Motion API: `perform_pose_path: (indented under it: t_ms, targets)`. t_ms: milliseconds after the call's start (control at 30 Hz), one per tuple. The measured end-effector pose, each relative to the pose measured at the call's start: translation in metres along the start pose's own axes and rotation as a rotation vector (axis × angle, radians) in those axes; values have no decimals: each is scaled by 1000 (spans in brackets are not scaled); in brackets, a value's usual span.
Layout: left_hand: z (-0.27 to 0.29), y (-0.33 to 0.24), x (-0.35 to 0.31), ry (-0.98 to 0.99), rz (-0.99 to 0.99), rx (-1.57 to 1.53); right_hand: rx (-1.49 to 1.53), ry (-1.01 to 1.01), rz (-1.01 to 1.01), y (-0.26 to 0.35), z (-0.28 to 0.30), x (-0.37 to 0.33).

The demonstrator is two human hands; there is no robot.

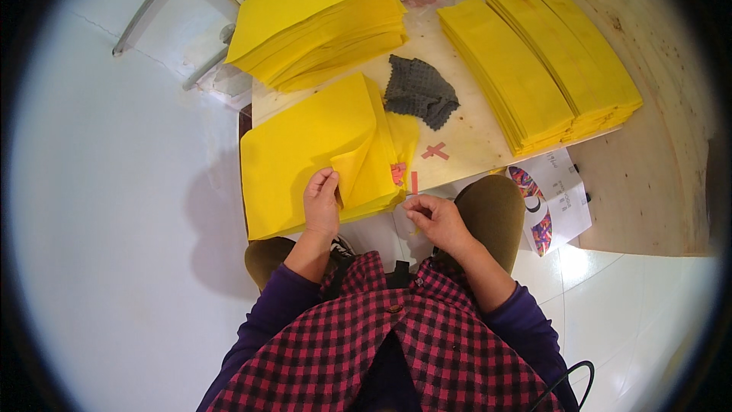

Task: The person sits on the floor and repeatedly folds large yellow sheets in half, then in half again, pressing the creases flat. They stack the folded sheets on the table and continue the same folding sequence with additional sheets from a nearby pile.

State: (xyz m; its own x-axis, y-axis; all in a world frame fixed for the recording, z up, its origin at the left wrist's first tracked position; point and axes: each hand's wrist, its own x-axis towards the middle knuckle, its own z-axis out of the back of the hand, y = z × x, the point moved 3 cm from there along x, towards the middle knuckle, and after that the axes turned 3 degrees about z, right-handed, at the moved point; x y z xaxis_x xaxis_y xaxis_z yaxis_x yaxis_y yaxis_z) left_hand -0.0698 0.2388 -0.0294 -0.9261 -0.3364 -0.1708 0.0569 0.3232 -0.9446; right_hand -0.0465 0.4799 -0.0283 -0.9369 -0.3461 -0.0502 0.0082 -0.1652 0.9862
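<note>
A stack of yellow sheets (297, 152), which look like thin cloth or paper, lies at the near left of the table. My left hand (322, 202) is closed in a pinch on the lifted, folded-back edge of the top yellow sheet (352, 168). To the right of the stack, just off the table's near edge, is my right hand (438, 221). Its thumb and fingers are pinched together; a tiny yellowish bit shows below them, too small to name. Small red pieces (398, 174) sit at the stack's right side.
A taller yellow pile (320, 23) stands at the far left, and narrow yellow bundles (526, 69) lie at the right. A crumpled grey cloth (421, 91) and a red tape cross (435, 151) are on the wooden table (465, 133). A printed white box (553, 198) sits below, beside a wooden panel (640, 198).
</note>
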Motion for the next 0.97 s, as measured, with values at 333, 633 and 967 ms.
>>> perform_pose_path:
  t_ms: [333, 633, 967]
  targets:
    - [-2, 1, -8, 118, -59, 286, 41, 19, 22, 2, -7, 7]
    - [-28, -10, -22, 309, -667, 994, 162, 56, -92, 2, -15, 6]
    - [-32, -12, -21, 361, -650, 1007, 268, 75, -54, 1, -17, 5]
